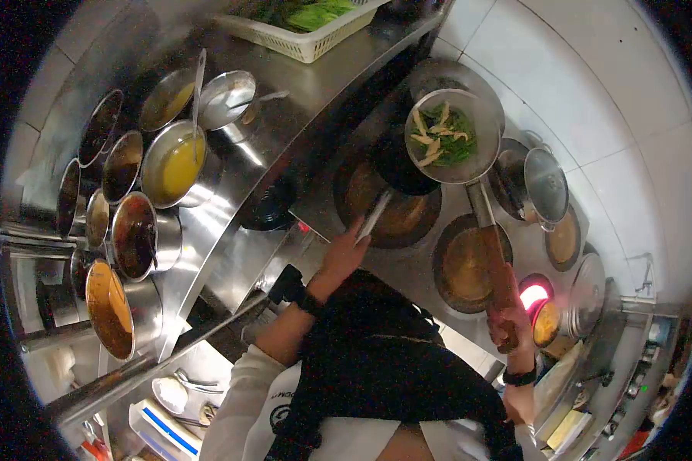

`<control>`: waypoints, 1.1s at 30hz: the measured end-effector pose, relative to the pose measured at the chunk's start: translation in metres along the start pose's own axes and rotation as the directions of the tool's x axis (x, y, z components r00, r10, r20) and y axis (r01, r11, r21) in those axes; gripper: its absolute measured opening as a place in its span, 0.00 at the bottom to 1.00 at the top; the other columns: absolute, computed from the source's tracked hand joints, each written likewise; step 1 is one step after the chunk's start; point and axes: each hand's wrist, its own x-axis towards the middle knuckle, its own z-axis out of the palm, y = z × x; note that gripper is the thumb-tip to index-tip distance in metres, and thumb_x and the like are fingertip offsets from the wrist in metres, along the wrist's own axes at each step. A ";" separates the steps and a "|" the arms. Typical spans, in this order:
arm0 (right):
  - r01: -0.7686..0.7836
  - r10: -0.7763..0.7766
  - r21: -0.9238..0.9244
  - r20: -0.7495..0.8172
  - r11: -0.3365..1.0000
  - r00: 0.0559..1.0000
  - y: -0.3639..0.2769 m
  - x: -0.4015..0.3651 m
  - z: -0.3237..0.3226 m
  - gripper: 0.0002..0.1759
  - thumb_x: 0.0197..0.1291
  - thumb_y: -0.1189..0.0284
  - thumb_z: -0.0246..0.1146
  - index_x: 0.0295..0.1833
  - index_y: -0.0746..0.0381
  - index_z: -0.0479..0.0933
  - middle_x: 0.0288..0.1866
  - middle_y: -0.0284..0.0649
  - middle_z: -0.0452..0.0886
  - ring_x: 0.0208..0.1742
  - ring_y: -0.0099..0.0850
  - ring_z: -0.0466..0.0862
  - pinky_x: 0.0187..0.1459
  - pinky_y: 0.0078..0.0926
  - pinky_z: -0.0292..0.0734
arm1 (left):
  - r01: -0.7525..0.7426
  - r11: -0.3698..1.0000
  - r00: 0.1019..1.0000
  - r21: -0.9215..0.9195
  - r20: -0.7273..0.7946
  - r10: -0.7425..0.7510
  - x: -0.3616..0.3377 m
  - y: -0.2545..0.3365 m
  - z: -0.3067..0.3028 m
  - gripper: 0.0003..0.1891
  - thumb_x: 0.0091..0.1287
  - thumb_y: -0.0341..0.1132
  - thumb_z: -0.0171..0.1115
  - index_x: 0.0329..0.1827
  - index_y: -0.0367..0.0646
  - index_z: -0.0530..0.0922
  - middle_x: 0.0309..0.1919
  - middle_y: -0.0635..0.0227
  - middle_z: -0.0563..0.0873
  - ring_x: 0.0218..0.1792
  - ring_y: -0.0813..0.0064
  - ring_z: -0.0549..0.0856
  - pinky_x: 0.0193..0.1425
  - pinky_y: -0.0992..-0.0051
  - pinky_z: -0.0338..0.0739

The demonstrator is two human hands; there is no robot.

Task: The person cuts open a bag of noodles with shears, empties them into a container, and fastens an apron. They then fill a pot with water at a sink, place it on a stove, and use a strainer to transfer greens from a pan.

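Note:
My right hand (507,319) is wrapped round the wooden grip of a long-handled strainer (480,173). Its round bowl holds chopped green vegetables (457,131) and pale strips (432,147). My left hand (341,255) grips the metal handle of a black wok (402,170). The wok is tilted beside the strainer's bowl, which partly hides it; its inside is too dark to make out. Below the wok lies a round brown burner opening (361,196), and another burner (463,265) sits left of the strainer's handle.
Several metal pots of sauces and liquids stand left, including one with yellow liquid (178,170) and a ladle (199,84). A white basket of greens (304,48) is at the back. A glowing burner (533,295) and steel pot (547,184) are right, near the tiled wall (592,115).

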 end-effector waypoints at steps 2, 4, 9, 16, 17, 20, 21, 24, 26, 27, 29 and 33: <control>0.001 -0.001 -0.004 0.044 1.000 0.999 0.005 -0.001 0.007 0.45 0.43 0.80 0.51 0.70 0.48 0.44 0.45 0.42 0.71 0.09 0.20 0.61 0.08 0.15 0.59 | -0.078 0.993 0.993 0.085 -0.078 0.085 0.000 -0.004 0.005 0.27 0.61 0.43 0.51 0.64 0.51 0.58 0.40 0.42 0.77 0.41 0.44 0.77 0.45 0.56 0.72; 0.019 -0.015 -0.078 0.054 0.997 0.998 0.005 -0.001 0.019 0.47 0.42 0.82 0.51 0.70 0.48 0.43 0.40 0.40 0.72 0.09 0.20 0.62 0.08 0.15 0.59 | -0.073 0.995 0.993 0.068 -0.088 0.079 -0.002 -0.001 0.003 0.27 0.61 0.43 0.51 0.64 0.52 0.58 0.40 0.43 0.77 0.40 0.44 0.77 0.45 0.56 0.72; -0.003 -0.004 -0.358 -0.019 0.934 1.000 0.021 0.002 0.021 0.46 0.45 0.81 0.50 0.70 0.44 0.42 0.16 0.31 0.65 0.11 0.20 0.64 0.11 0.17 0.64 | -0.133 0.989 0.978 0.066 -0.152 0.142 0.005 -0.017 0.017 0.28 0.61 0.43 0.51 0.65 0.54 0.58 0.39 0.45 0.79 0.39 0.44 0.77 0.44 0.55 0.72; 0.032 -0.131 -0.730 -0.079 0.683 0.988 0.036 -0.003 0.042 0.42 0.47 0.86 0.46 0.70 0.50 0.44 0.25 0.34 0.70 0.14 0.18 0.67 0.15 0.14 0.64 | 0.065 0.995 0.998 0.071 0.009 -0.066 0.007 -0.007 0.008 0.29 0.59 0.45 0.52 0.65 0.55 0.57 0.39 0.47 0.79 0.39 0.45 0.78 0.43 0.55 0.73; 0.031 -0.131 -0.728 -0.081 0.685 0.988 0.045 0.001 0.029 0.42 0.47 0.86 0.46 0.70 0.50 0.44 0.25 0.34 0.70 0.14 0.18 0.67 0.15 0.14 0.64 | 0.056 0.996 0.998 0.069 -0.001 -0.056 0.006 -0.007 0.008 0.29 0.59 0.45 0.53 0.65 0.55 0.58 0.38 0.47 0.79 0.39 0.45 0.78 0.43 0.55 0.73; 0.240 -0.403 -0.951 0.147 0.193 0.903 0.065 0.012 -0.006 0.40 0.48 0.88 0.45 0.70 0.53 0.47 0.33 0.35 0.74 0.18 0.16 0.70 0.18 0.11 0.63 | -0.028 0.999 0.996 0.038 -0.081 0.031 0.005 -0.010 0.012 0.29 0.58 0.44 0.54 0.64 0.53 0.60 0.38 0.48 0.80 0.38 0.46 0.78 0.43 0.56 0.73; 0.271 -0.424 -0.948 0.179 0.168 0.888 0.062 0.012 -0.005 0.41 0.48 0.89 0.45 0.69 0.53 0.48 0.41 0.37 0.74 0.20 0.16 0.70 0.19 0.10 0.63 | -0.031 0.999 0.996 0.038 -0.081 0.034 0.004 -0.007 0.011 0.29 0.58 0.44 0.54 0.64 0.53 0.60 0.38 0.48 0.80 0.38 0.46 0.78 0.43 0.56 0.73; 0.228 -0.362 -0.896 0.082 0.381 0.929 0.045 0.001 0.006 0.42 0.45 0.89 0.45 0.69 0.53 0.48 0.55 0.41 0.69 0.22 0.17 0.71 0.20 0.09 0.63 | -0.003 0.997 0.997 0.074 -0.075 0.009 -0.006 0.003 0.001 0.29 0.58 0.44 0.54 0.63 0.48 0.61 0.43 0.45 0.77 0.43 0.45 0.76 0.47 0.58 0.72; 0.135 -0.249 -0.798 -0.020 0.588 0.968 0.033 -0.002 0.007 0.44 0.44 0.89 0.45 0.69 0.53 0.48 0.62 0.43 0.65 0.21 0.17 0.71 0.19 0.10 0.64 | -0.084 0.956 0.954 0.282 -0.254 0.158 -0.017 0.009 -0.005 0.27 0.58 0.41 0.55 0.61 0.44 0.63 0.48 0.44 0.73 0.48 0.47 0.73 0.50 0.60 0.70; 0.130 -0.223 -0.616 -0.075 0.777 0.972 0.026 0.000 0.002 0.43 0.42 0.87 0.46 0.69 0.53 0.48 0.61 0.41 0.66 0.20 0.18 0.70 0.18 0.10 0.64 | -0.089 0.954 0.952 0.285 -0.256 0.166 -0.023 0.010 -0.010 0.27 0.58 0.41 0.55 0.61 0.44 0.63 0.48 0.44 0.73 0.48 0.47 0.73 0.50 0.60 0.70; 0.141 -0.201 -0.390 -0.118 0.910 0.972 0.012 0.009 -0.003 0.43 0.41 0.85 0.46 0.69 0.54 0.49 0.60 0.39 0.67 0.19 0.19 0.70 0.16 0.10 0.64 | -0.257 0.961 0.908 0.104 -0.314 0.277 -0.035 0.009 -0.020 0.23 0.57 0.35 0.57 0.57 0.41 0.67 0.49 0.45 0.71 0.50 0.48 0.71 0.52 0.62 0.68; 0.379 -0.399 -0.354 0.017 0.855 0.917 -0.016 0.072 -0.033 0.42 0.44 0.82 0.47 0.69 0.53 0.48 0.59 0.35 0.65 0.15 0.15 0.65 0.14 0.10 0.61 | -0.281 0.948 0.909 0.151 -0.276 0.313 -0.071 0.006 -0.023 0.20 0.55 0.29 0.58 0.52 0.40 0.70 0.47 0.50 0.73 0.49 0.52 0.72 0.53 0.64 0.68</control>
